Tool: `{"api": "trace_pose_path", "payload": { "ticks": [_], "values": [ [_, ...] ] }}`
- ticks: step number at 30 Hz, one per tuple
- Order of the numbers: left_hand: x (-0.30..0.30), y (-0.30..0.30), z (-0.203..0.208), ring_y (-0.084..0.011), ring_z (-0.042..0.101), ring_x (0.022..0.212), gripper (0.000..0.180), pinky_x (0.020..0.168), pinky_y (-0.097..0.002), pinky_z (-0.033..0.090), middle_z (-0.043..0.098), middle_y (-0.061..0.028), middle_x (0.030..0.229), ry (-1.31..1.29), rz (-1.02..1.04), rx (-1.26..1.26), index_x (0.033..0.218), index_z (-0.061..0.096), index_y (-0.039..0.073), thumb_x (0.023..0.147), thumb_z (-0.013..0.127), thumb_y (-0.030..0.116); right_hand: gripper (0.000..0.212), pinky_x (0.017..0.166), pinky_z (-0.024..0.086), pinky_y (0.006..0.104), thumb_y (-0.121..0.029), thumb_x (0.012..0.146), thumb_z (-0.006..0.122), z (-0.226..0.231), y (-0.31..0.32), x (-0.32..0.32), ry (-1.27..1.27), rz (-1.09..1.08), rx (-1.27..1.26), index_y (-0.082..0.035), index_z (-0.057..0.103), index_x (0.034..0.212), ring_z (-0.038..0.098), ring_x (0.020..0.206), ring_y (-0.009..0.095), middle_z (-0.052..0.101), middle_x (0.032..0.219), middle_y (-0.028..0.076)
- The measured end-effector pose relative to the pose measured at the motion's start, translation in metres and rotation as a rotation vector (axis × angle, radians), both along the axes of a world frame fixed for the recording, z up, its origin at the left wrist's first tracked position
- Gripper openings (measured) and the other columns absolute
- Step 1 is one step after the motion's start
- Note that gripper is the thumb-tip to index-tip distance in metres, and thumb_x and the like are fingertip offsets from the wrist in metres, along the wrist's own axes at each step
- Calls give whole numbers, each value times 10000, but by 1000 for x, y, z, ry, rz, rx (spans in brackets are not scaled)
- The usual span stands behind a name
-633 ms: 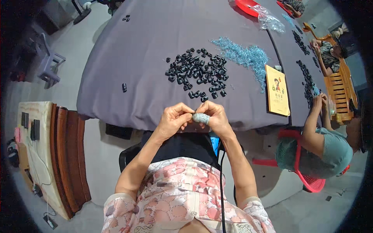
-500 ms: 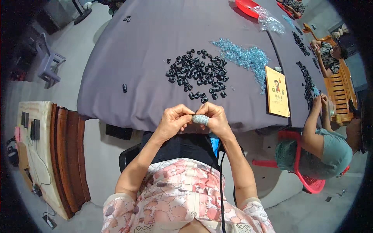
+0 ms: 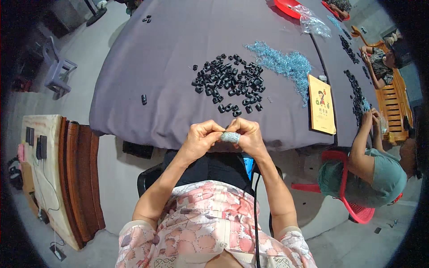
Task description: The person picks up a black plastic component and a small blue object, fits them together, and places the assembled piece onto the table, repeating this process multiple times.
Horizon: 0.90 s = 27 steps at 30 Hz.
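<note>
At the near edge of the table, my left hand (image 3: 202, 137) and my right hand (image 3: 248, 137) meet, thumbs and forefingers pinched together. Whatever sits between the fingertips is tiny and mostly hidden by them. A grey-blue wrap (image 3: 230, 137) goes round one finger of my right hand. Just beyond the hands spreads a pile of small black hollow plastic pieces (image 3: 228, 80). Behind it to the right lies a heap of tiny shiny blue-silver bits (image 3: 286, 64), too fine to name.
A yellow booklet (image 3: 321, 105) lies right of the pile. Farther back are a red basin (image 3: 287, 8) and a clear plastic bag (image 3: 315, 24). One stray black piece (image 3: 144, 99) rests at left. A co-worker (image 3: 384, 172) sits at right on a red chair (image 3: 344, 192).
The view has shifted very slightly. Both hands stay pinched together in the same place, with only small fingertip movement.
</note>
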<state>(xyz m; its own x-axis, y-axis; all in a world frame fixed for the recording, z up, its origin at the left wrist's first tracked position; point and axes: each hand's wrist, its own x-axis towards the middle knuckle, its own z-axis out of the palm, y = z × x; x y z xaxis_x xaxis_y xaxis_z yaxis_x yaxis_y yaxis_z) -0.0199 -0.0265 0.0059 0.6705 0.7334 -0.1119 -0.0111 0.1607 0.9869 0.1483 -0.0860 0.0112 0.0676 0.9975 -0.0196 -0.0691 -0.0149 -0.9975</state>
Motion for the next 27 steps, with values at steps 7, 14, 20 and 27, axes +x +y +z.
{"api": "trace_pose_path", "payload": {
  "ticks": [7, 14, 20, 27],
  "values": [
    [1, 0, 3, -6, 476, 543, 75, 462, -151, 387, 592, 18, 695, -65, -17, -147, 883, 643, 22, 849, 584, 51, 136, 395, 394, 178, 13, 741, 679, 2, -2, 0, 58, 4, -26, -9, 549, 711, 501, 476, 45, 565, 650, 29],
    [-1, 2, 8, -16, 487, 553, 136, 465, -156, 398, 596, -1, 740, -77, -60, -168, 981, 584, 20, 847, 580, 41, 141, 436, 415, 168, 12, 753, 668, 8, 2, 2, 160, 111, -60, -16, 579, 859, 519, 535, 40, 552, 669, 9],
    [-7, 12, 1, -31, 479, 549, 260, 453, -164, 380, 591, -25, 769, -184, -179, -228, 1076, 474, 37, 842, 585, 59, 383, 547, 454, 197, 23, 729, 680, -1, -5, -3, -171, 202, 90, -26, 613, 1103, 555, 641, 59, 603, 764, 18],
    [-10, 13, -5, -23, 472, 546, 230, 472, -159, 381, 573, 5, 740, -184, -232, -241, 1063, 490, 42, 860, 588, 88, 384, 622, 486, 268, 7, 710, 685, 12, -8, -14, -374, 160, 167, -44, 616, 1084, 610, 687, 138, 645, 845, 90]
  ]
}}
